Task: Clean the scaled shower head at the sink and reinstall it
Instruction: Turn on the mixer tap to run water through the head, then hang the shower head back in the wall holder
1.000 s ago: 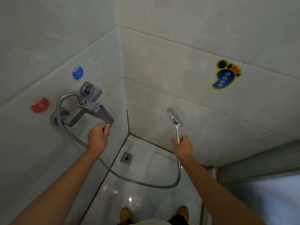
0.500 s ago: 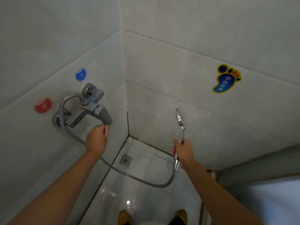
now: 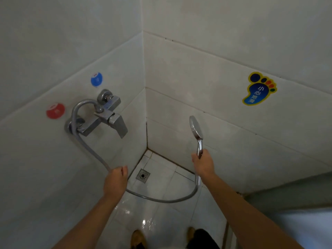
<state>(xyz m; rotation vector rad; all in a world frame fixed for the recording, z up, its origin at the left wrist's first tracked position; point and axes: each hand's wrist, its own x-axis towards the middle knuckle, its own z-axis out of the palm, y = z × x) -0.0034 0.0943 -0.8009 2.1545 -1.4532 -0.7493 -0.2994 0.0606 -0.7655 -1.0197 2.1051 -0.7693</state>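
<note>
The chrome shower head [image 3: 195, 127] stands upright near the corner, its face turned left toward the side wall. My right hand [image 3: 203, 165] grips its handle from below. The metal hose [image 3: 161, 200] loops from the handle down over the floor and up to the wall mixer tap [image 3: 100, 116]. The tap's flat lever [image 3: 119, 125] points down and to the right. My left hand [image 3: 115, 182] hangs below the tap with loosely curled fingers and touches neither tap nor lever. The hose runs behind this hand.
I stand in a tiled shower corner with a wet floor and a square drain [image 3: 143, 175]. Blue [image 3: 96, 79] and red [image 3: 55, 111] round stickers mark the left wall, and a foot-shaped sticker [image 3: 258, 89] marks the right wall. My shoes [image 3: 137, 239] show at the bottom edge.
My left hand has let go of the tap lever and dropped down and away from it. My right hand keeps hold of the shower head, which has turned more edge-on.
</note>
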